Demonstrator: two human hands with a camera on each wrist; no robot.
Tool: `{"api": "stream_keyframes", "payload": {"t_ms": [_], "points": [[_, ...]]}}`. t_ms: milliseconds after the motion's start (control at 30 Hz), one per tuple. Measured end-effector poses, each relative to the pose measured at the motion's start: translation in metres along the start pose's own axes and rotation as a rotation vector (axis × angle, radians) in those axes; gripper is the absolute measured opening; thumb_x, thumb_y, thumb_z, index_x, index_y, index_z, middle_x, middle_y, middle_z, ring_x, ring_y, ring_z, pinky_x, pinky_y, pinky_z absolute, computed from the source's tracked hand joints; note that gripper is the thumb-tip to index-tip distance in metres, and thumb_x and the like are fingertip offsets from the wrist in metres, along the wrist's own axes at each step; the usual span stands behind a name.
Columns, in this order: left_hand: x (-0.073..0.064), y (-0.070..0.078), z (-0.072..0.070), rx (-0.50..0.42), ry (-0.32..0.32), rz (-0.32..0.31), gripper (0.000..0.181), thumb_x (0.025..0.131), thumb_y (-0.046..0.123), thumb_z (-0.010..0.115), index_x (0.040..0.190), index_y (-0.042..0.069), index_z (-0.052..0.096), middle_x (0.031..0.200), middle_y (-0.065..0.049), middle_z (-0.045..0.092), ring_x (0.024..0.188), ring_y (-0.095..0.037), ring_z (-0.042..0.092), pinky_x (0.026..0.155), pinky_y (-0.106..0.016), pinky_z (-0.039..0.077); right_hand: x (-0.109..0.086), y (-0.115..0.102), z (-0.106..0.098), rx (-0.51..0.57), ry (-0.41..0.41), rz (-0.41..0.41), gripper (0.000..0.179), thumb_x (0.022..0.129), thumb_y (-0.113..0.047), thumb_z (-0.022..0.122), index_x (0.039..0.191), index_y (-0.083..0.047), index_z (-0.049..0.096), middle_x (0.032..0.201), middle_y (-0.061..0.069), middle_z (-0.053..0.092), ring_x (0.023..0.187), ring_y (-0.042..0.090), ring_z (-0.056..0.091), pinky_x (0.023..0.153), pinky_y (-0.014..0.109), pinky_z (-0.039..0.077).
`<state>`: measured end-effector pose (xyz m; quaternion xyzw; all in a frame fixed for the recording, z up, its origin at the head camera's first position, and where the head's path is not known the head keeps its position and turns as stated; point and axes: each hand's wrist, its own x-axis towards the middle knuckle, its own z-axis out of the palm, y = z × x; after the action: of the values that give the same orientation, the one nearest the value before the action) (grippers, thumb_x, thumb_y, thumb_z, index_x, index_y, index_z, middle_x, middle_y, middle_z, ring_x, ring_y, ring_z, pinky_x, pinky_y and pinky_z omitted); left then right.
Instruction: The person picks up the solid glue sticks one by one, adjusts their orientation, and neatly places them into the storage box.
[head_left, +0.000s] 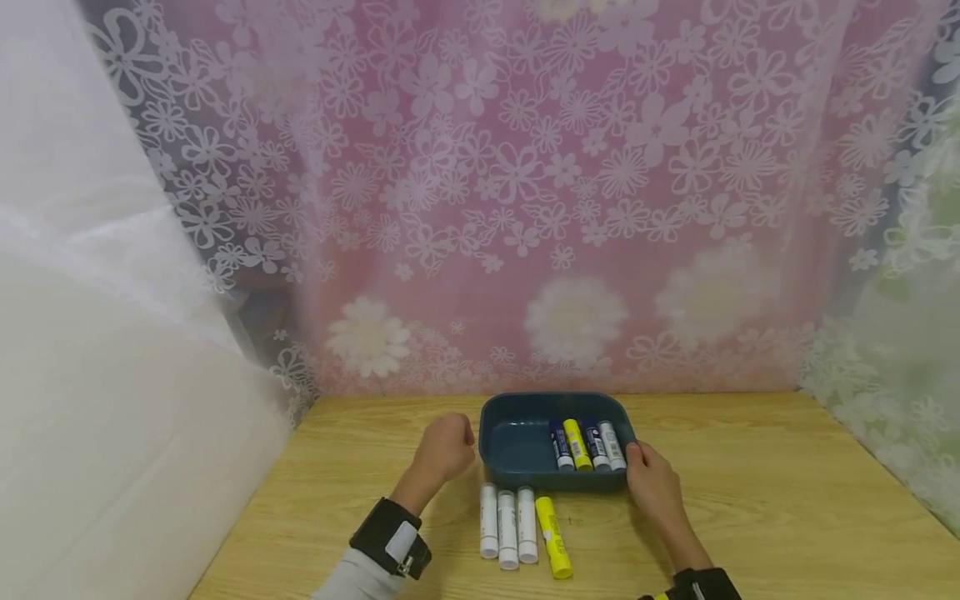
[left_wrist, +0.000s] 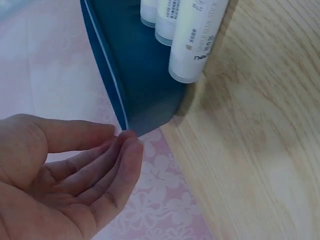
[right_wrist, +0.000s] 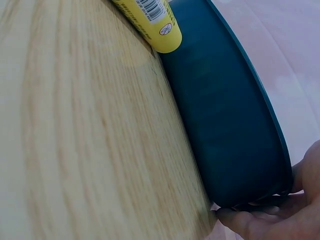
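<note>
A dark blue plastic bin (head_left: 517, 479) stands on the table, its right half holding a row of glue sticks: dark blue ones, a yellow stick (head_left: 577, 444) and a white stick (head_left: 612, 446). My right hand (head_left: 656, 483) grips the bin's right end, with the thumb at the rim and fingertips at the lower edge. Just off the left end is my left hand (head_left: 444, 447), its fingers loosely bent and nothing held. In the left wrist view its fingertips overlap the bin's corner. Three white glue sticks (head_left: 507, 529) and a yellow glue stick (head_left: 554, 537) lie in front of the bin.
The wooden table (head_left: 750, 467) extends on both sides of the bin. A pink flowered curtain (head_left: 465, 250) hangs along the back edge, close behind the bin. White sheeting (head_left: 112, 375) closes off the left side.
</note>
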<state>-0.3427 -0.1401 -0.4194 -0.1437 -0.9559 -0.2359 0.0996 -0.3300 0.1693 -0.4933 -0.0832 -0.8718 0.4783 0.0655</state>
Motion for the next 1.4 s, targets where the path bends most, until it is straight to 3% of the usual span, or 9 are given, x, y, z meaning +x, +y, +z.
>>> {"api": "stream_keyframes", "payload": {"t_ms": [100,233,333,433,567,800,900,1033,1400], "points": [[-0.004,0.003,-0.004,0.023,-0.042,-0.004,0.024,0.07,-0.007,0.064,0.058,0.01,0.053,0.057,0.006,0.045,0.053,-0.009,0.038,0.048,-0.022,0.031,0.0,0.0,0.001,0.003,0.001,-0.001,0.056,0.11,-0.032,0.028,0.149,0.006,0.043,0.15,0.032,0.044,0.141,0.052,0.039,0.115,0.064,0.032],[-0.007,0.01,-0.005,0.028,-0.156,-0.067,0.042,0.075,0.002,0.07,0.05,0.015,0.039,0.048,0.01,0.029,0.042,-0.005,0.024,0.042,-0.02,0.02,0.0,0.001,0.001,0.003,0.003,0.005,0.056,0.11,-0.032,0.028,0.148,0.006,0.043,0.15,0.032,0.044,0.141,0.053,0.039,0.115,0.064,0.032],[-0.011,0.014,-0.005,0.015,-0.233,-0.126,0.04,0.081,0.006,0.072,0.054,0.01,0.044,0.049,0.003,0.039,0.033,-0.006,0.036,0.036,-0.02,0.029,0.001,0.001,0.001,0.0,0.007,0.003,0.055,0.11,-0.032,0.028,0.148,0.006,0.043,0.15,0.032,0.044,0.14,0.053,0.039,0.115,0.064,0.032],[-0.016,0.018,-0.002,-0.008,-0.297,-0.183,0.027,0.084,0.008,0.073,0.065,0.006,0.054,0.059,-0.005,0.054,0.039,-0.018,0.056,0.039,-0.024,0.044,0.001,0.001,0.001,-0.005,0.004,0.004,0.056,0.11,-0.032,0.028,0.149,0.006,0.042,0.15,0.033,0.043,0.141,0.053,0.038,0.115,0.064,0.032],[-0.026,0.021,0.003,-0.049,-0.352,-0.229,0.024,0.082,0.006,0.074,0.068,0.004,0.055,0.06,-0.006,0.054,0.049,-0.027,0.064,0.042,-0.031,0.051,0.001,0.003,0.001,-0.012,-0.004,0.008,0.057,0.11,-0.032,0.028,0.15,0.006,0.041,0.151,0.032,0.042,0.142,0.053,0.037,0.116,0.064,0.031],[-0.036,0.024,0.014,-0.023,-0.391,-0.235,0.021,0.081,0.008,0.074,0.071,0.006,0.056,0.059,-0.005,0.052,0.045,-0.028,0.063,0.034,-0.029,0.046,0.002,0.006,0.003,-0.008,0.001,0.006,0.057,0.11,-0.033,0.028,0.15,0.006,0.041,0.151,0.032,0.043,0.141,0.053,0.038,0.116,0.064,0.031],[-0.037,0.026,0.016,-0.043,-0.399,-0.257,0.013,0.082,0.007,0.075,0.085,0.002,0.063,0.066,-0.007,0.056,0.052,-0.029,0.063,0.036,-0.034,0.05,0.002,0.006,0.003,-0.006,0.001,0.007,0.058,0.11,-0.034,0.028,0.15,0.006,0.041,0.151,0.032,0.043,0.142,0.053,0.038,0.116,0.064,0.031],[-0.037,0.029,0.019,-0.054,-0.409,-0.285,0.029,0.082,0.006,0.077,0.108,-0.002,0.066,0.078,-0.011,0.06,0.058,-0.027,0.061,0.04,-0.04,0.054,0.003,0.005,0.003,-0.005,0.001,0.007,0.058,0.111,-0.034,0.027,0.15,0.006,0.041,0.151,0.032,0.043,0.142,0.052,0.037,0.116,0.064,0.031],[-0.035,0.028,0.029,-0.035,-0.398,-0.279,0.025,0.081,0.007,0.076,0.098,-0.004,0.064,0.079,-0.014,0.06,0.052,-0.029,0.062,0.039,-0.037,0.053,0.001,0.004,0.002,-0.003,0.004,0.0,0.056,0.11,-0.032,0.028,0.15,0.007,0.041,0.15,0.032,0.043,0.142,0.052,0.037,0.116,0.064,0.031]]}}
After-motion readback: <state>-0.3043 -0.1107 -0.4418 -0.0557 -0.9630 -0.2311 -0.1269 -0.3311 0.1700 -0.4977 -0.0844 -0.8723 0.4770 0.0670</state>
